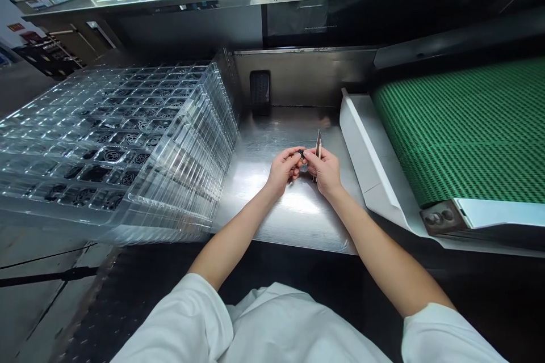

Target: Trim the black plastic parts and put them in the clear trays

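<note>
My left hand (283,170) and my right hand (324,173) are close together above a stainless steel work surface (289,210). A small black ring-shaped part (301,153) is pinched in my left fingertips, and my right fingers reach it too. Its detail is too small to make out. My right hand grips slim metal tweezers (318,144) with their tips pointing up.
To the left stands a tall stack of transparent plastic trays (170,176) with dark round parts in their pockets. To the right runs a green woven conveyor belt (464,130) behind a white guide (370,161). A black pad (259,92) stands against the back wall.
</note>
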Tool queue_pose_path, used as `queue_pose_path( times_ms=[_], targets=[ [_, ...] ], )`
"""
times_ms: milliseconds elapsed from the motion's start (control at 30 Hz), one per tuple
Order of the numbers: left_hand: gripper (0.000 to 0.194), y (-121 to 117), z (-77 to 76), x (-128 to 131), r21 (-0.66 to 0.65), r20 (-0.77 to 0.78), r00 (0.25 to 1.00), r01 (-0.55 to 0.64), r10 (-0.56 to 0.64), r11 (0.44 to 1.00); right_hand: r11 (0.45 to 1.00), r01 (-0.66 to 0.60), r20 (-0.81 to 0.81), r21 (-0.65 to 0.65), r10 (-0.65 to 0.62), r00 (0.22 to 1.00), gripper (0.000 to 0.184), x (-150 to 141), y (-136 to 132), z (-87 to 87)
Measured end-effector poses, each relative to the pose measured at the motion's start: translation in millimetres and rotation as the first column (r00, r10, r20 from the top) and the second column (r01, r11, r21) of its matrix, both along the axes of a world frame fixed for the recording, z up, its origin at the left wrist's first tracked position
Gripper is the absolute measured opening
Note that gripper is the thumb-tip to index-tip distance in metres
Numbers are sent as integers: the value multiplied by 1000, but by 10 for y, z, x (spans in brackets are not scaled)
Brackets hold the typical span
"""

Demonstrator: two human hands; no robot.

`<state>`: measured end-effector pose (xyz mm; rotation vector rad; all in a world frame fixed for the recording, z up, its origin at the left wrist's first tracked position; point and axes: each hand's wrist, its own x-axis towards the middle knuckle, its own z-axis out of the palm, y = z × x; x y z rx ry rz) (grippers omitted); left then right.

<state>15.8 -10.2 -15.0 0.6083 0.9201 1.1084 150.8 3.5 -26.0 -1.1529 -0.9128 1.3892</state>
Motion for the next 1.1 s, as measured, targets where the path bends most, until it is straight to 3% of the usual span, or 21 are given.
queue_pose_path(
  times_ms=[167, 433, 567, 733, 867, 967, 1100],
  targets=[
    [37, 21, 25, -28, -54, 31, 999, -14, 15, 998, 1000, -21, 68, 17, 20, 997, 40, -26, -18, -13],
    [32, 20, 22, -52, -93, 64, 996, 71, -65, 993, 975, -37, 338, 219, -40, 940, 28, 9, -27, -41],
    [33, -3, 62, -44, -80, 95, 991, 104, -97, 991, 973, -14, 332, 230, -65, 941, 32, 15, -26, -56],
    [32, 2, 41, -26, -31, 15, 998, 69, -69, 997, 975, -47, 315, 216, -24, 949, 38, -2, -36, -63],
    [31, 16, 37, -36, 15, 18, 999, 26, -27, 1000, 935, -31, 478, 353, -152, 865, 41, 44, -43, -41],
    [31, 26, 63, -61, 70, 56, 998, -39, 35, 997, 880, -96, 592, 466, -229, 773, 48, 90, -52, -32],
    [31, 33, 119, -92, 77, 55, 993, -105, 101, 991, 862, -187, 702, 472, -238, 671, 49, 91, -69, -75]
  ],
)
